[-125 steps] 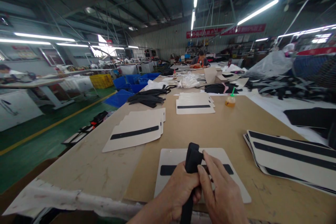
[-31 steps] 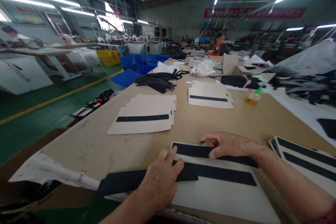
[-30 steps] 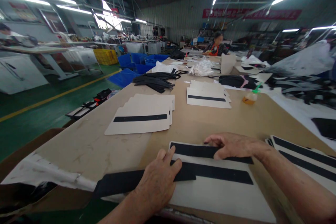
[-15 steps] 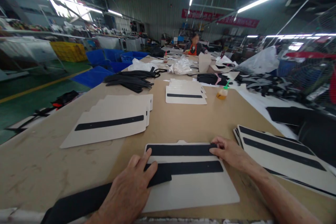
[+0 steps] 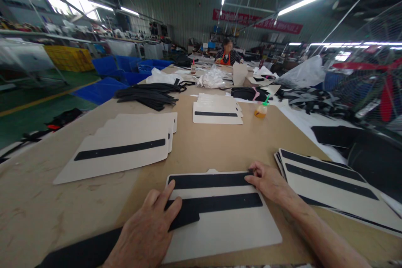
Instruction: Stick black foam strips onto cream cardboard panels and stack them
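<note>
A cream board lies flat in front of me on the brown table. It carries two black strips: an upper one and a lower one. My left hand lies flat, fingers spread, on a loose wide black strip that overlaps the board's left edge. My right hand presses with bent fingers on the right end of the upper strip.
A stack of two-striped boards sits at my right. One-striped stacks lie at the left and centre back. A glue bottle and a heap of black strips stand farther back. Another person sits at the far end.
Since 4.2 s ago, when both hands held a folded black strip, a second strip lies on the board. Over the last second my right hand slid right to the upper strip's end.
</note>
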A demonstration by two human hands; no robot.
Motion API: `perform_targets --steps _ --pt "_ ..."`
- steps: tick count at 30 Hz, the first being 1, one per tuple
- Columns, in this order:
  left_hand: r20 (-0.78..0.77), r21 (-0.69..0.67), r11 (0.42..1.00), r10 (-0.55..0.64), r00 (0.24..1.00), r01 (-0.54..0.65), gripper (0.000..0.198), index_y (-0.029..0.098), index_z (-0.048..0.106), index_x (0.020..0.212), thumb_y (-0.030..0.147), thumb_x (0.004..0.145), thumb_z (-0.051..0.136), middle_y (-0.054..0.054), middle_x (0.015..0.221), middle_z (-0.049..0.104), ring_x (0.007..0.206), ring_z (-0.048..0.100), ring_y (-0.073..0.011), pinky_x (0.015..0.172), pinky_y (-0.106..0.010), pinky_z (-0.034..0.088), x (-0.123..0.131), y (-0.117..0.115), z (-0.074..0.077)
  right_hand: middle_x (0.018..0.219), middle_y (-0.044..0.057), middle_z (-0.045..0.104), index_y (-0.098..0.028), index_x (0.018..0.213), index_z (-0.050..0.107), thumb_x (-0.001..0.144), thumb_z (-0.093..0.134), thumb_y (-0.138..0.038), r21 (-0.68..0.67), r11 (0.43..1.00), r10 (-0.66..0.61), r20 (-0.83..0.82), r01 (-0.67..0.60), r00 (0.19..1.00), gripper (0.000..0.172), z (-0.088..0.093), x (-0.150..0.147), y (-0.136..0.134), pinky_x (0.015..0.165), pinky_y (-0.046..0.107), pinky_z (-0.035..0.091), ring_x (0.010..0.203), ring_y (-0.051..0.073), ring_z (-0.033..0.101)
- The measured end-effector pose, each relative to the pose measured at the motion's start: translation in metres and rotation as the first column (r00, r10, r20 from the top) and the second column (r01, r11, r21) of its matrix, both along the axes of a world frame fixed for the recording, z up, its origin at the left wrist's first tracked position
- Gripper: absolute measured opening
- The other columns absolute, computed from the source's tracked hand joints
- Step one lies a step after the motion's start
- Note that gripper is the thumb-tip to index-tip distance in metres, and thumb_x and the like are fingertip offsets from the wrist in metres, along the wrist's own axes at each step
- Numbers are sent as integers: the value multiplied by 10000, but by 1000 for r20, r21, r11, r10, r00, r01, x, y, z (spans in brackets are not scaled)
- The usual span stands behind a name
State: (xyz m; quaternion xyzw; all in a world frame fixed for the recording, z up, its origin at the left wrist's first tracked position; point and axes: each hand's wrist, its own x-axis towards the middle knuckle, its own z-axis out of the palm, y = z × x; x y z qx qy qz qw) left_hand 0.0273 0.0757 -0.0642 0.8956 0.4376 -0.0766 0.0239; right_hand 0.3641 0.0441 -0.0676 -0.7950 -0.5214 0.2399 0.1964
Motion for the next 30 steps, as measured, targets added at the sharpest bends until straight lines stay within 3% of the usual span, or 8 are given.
perform_targets --steps 9,12,14,16,18,20,24,30 --pt "24 18 1000 -10 1000 9 624 240 587 1296 56 711 470 -80 1542 377 1240 468 -301 1059 -486 425 -2 0 -2 915 62 674 -193 988 571 857 596 -342 -72 997 63 355 -40 933 200 16 -10 -1 708 311 409 829 215 648" --pt "35 10 1000 7 999 -7 697 222 499 1389 59 713 457 -77 1544 376 1277 442 -293 1082 -470 411 -1 1 2 1042 84 654 -184 970 588 894 498 -178 -84 981 193 476 -174 858 118 18 -26 -6 753 304 442 894 209 658" --pt "27 -2 1000 11 1000 -11 754 220 389 1466 59 731 442 -83 1531 396 1307 426 -286 1088 -462 411 2 2 7 1039 93 656 -186 1014 614 854 425 -33 -140 949 311 560 -282 768 291 18 -42 -10 750 302 464 903 213 666" --pt "3 -3 1000 13 1000 -13 770 220 331 1494 38 750 409 -112 1502 430 1306 440 -292 1045 -460 454 8 3 13 1033 110 663 -228 1204 596 817 388 34 -196 916 389 641 -349 662 513 19 -61 -13 713 308 488 901 235 673" --pt "-23 16 1000 1 1000 0 735 190 352 1484 23 769 378 -163 1431 493 1267 484 -313 986 -463 497 16 4 19 1016 131 669 -318 1415 452 827 379 33 -238 893 433 692 -383 578 688 20 -78 -14 670 323 509 886 264 676" --pt "-39 36 999 -19 999 21 679 145 412 1450 19 785 355 -200 1322 559 1192 541 -326 933 -464 528 22 6 23 976 143 673 -382 1494 322 844 381 16 -286 875 467 707 -390 530 765 21 -90 -14 636 336 523 850 280 679" --pt "-20 62 998 -24 1000 25 648 130 481 1399 -8 789 316 -196 1263 564 1144 571 -310 903 -448 548 27 9 23 994 153 662 -384 1498 319 857 397 -13 -306 867 482 712 -393 510 745 19 -92 -12 648 338 546 876 276 669" --pt "56 23 1000 5 998 -6 668 164 468 1410 19 763 383 -139 1325 529 1225 517 -265 1002 -415 497 14 13 13 1161 132 607 -319 1437 444 823 369 9 -219 897 414 720 -383 558 700 6 -63 -22 639 319 565 971 276 628"
